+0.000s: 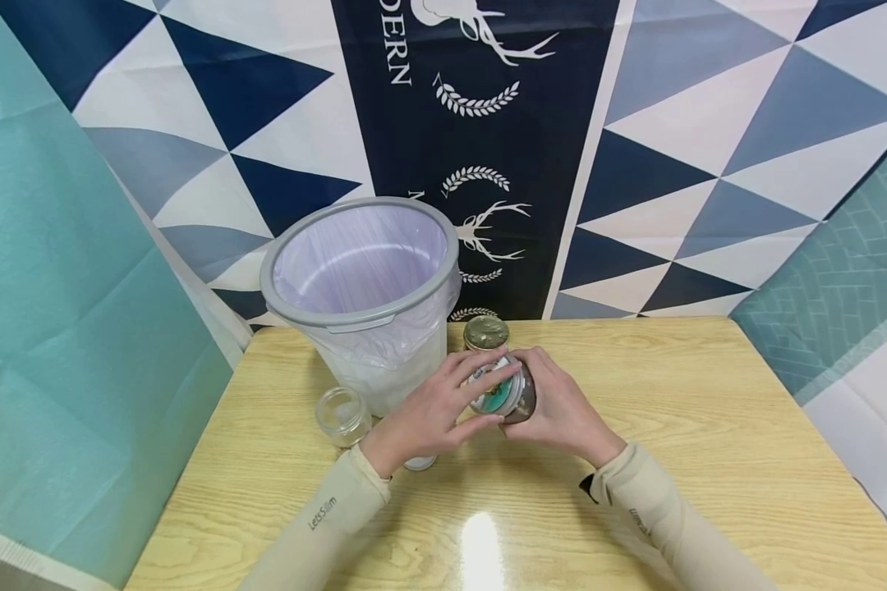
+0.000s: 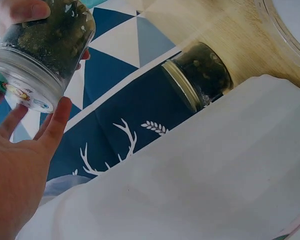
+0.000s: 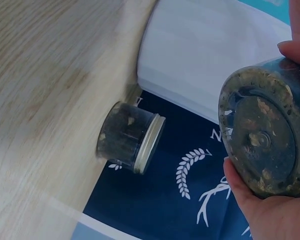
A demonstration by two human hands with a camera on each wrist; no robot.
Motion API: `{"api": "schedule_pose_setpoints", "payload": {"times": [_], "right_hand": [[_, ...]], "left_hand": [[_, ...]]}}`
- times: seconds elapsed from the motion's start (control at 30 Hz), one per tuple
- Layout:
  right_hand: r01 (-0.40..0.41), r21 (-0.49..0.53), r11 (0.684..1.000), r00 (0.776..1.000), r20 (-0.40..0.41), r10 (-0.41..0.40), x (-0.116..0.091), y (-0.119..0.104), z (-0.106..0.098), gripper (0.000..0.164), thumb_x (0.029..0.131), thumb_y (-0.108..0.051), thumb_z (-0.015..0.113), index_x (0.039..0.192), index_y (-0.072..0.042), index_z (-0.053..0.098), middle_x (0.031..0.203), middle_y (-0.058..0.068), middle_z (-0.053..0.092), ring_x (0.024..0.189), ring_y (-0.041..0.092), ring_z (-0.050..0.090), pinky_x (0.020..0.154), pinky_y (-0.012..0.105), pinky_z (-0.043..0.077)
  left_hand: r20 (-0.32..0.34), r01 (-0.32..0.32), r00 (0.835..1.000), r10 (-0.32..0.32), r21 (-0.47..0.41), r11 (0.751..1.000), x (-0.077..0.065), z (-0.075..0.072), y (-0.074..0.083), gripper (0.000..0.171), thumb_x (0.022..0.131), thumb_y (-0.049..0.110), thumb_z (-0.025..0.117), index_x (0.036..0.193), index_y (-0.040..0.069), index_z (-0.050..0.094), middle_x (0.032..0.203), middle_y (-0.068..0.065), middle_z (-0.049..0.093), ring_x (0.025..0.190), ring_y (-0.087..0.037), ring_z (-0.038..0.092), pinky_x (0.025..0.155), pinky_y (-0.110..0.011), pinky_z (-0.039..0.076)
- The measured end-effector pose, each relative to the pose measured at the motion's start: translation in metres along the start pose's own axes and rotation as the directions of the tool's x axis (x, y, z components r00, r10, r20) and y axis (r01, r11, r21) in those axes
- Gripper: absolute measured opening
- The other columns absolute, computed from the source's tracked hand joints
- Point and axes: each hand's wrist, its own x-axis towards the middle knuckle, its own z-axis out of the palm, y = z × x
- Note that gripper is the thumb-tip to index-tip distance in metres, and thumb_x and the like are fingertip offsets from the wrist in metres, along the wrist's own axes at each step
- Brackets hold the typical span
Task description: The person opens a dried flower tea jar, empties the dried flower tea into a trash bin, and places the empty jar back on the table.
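My right hand (image 1: 562, 414) holds a clear jar (image 1: 525, 400) of dark, chunky contents by its body, tilted with the lid toward my left hand. The fingers and thumb of my left hand (image 1: 436, 406) are spread round the rim of its lid (image 2: 27, 82), which carries a green and white label. In the right wrist view the base of the jar (image 3: 257, 135) faces the camera, with the thumb and fingers of the right hand along its side. Just behind the hands stands a second dark-filled jar (image 1: 485, 332) with a gold lid, upright on the table.
A tall pale bin (image 1: 443, 234) with a grey rim and plastic liner stands at the back left. An open clear jar (image 1: 342, 416) sits in front of it. Part of a small round white-edged item (image 1: 420, 463) shows beneath the left wrist. Patterned cloth (image 1: 658, 164) hangs behind the wooden table (image 1: 680, 377).
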Motion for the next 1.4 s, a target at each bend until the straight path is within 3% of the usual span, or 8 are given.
{"api": "schedule_pose_setpoints", "payload": {"times": [0.37, 0.47, 0.63, 0.77, 0.97, 1.23, 1.4], "right_hand": [[-0.017, -0.018, 1.000, 1.000, 0.020, 0.018, -0.0007, -0.0012, 0.0030, 0.092, 0.055, -0.022, 0.093, 0.135, -0.006, 0.052, 0.116, 0.006, 0.060, 0.098, 0.018, 0.061, 0.082, 0.040, 0.059], [-0.010, -0.017, 1.000, 1.000, 0.019, 0.010, -0.0006, -0.0012, 0.0020, 0.092, 0.055, -0.021, 0.093, 0.135, -0.005, 0.052, 0.116, 0.007, 0.060, 0.099, 0.019, 0.062, 0.085, 0.041, 0.059], [0.006, -0.015, 1.000, 1.000, 0.012, -0.006, -0.0006, -0.0005, -0.0007, 0.092, 0.055, -0.020, 0.093, 0.136, -0.004, 0.052, 0.119, 0.008, 0.060, 0.102, 0.020, 0.063, 0.087, 0.043, 0.059], [0.001, -0.008, 1.000, 1.000, 0.007, -0.001, -0.0013, 0.0002, -0.0011, 0.092, 0.055, -0.021, 0.095, 0.135, -0.005, 0.053, 0.119, 0.007, 0.060, 0.101, 0.019, 0.063, 0.086, 0.043, 0.060], [-0.009, -0.001, 1.000, 1.000, 0.021, 0.009, -0.0030, 0.0005, -0.0001, 0.092, 0.056, -0.021, 0.094, 0.136, -0.004, 0.052, 0.121, 0.008, 0.060, 0.103, 0.020, 0.063, 0.088, 0.043, 0.059], [-0.020, -0.013, 1.000, 0.999, 0.028, 0.020, -0.0031, 0.0009, 0.0017, 0.090, 0.056, -0.024, 0.093, 0.134, -0.006, 0.053, 0.117, 0.006, 0.059, 0.100, 0.018, 0.061, 0.084, 0.040, 0.059], [-0.017, -0.018, 1.000, 0.999, 0.030, 0.018, -0.0025, 0.0012, 0.0023, 0.091, 0.056, -0.023, 0.093, 0.135, -0.004, 0.053, 0.118, 0.007, 0.060, 0.100, 0.019, 0.061, 0.086, 0.041, 0.058]], "left_hand": [[-0.023, 0.194, 0.981, -0.194, 0.006, 0.981, 0.0041, 0.0053, 0.0057, 0.070, 0.097, 0.052, 0.066, 0.158, 0.026, 0.041, 0.152, -0.005, 0.049, 0.126, -0.024, 0.056, 0.105, -0.041, 0.052], [-0.030, 0.161, 0.987, -0.161, 0.020, 0.987, 0.0033, 0.0046, 0.0055, 0.072, 0.097, 0.052, 0.064, 0.160, 0.027, 0.039, 0.159, -0.005, 0.044, 0.137, -0.026, 0.051, 0.113, -0.043, 0.047], [-0.028, 0.018, 0.999, -0.017, 0.044, 0.999, 0.0019, -0.0003, 0.0035, 0.070, 0.100, 0.047, 0.062, 0.161, 0.023, 0.038, 0.169, -0.002, 0.033, 0.154, -0.027, 0.036, 0.126, -0.041, 0.032], [0.001, -0.020, 1.000, 0.020, 0.039, 0.999, 0.0016, -0.0030, 0.0018, 0.066, 0.101, 0.043, 0.064, 0.159, 0.022, 0.042, 0.168, -0.003, 0.035, 0.151, -0.026, 0.039, 0.124, -0.040, 0.034], [0.030, 0.056, 0.998, -0.055, -0.001, 0.998, 0.0022, -0.0011, 0.0025, 0.069, 0.098, 0.045, 0.068, 0.160, 0.027, 0.041, 0.165, -0.001, 0.038, 0.138, -0.026, 0.050, 0.114, -0.041, 0.046], [-0.001, 0.186, 0.982, -0.186, -0.003, 0.982, 0.0050, 0.0050, 0.0072, 0.074, 0.095, 0.051, 0.069, 0.160, 0.031, 0.039, 0.153, -0.005, 0.049, 0.127, -0.025, 0.056, 0.106, -0.042, 0.052], [-0.003, 0.187, 0.982, -0.187, 0.025, 0.982, 0.0039, 0.0066, 0.0073, 0.074, 0.096, 0.054, 0.067, 0.161, 0.032, 0.037, 0.158, -0.006, 0.045, 0.135, -0.026, 0.054, 0.111, -0.043, 0.049]]}}
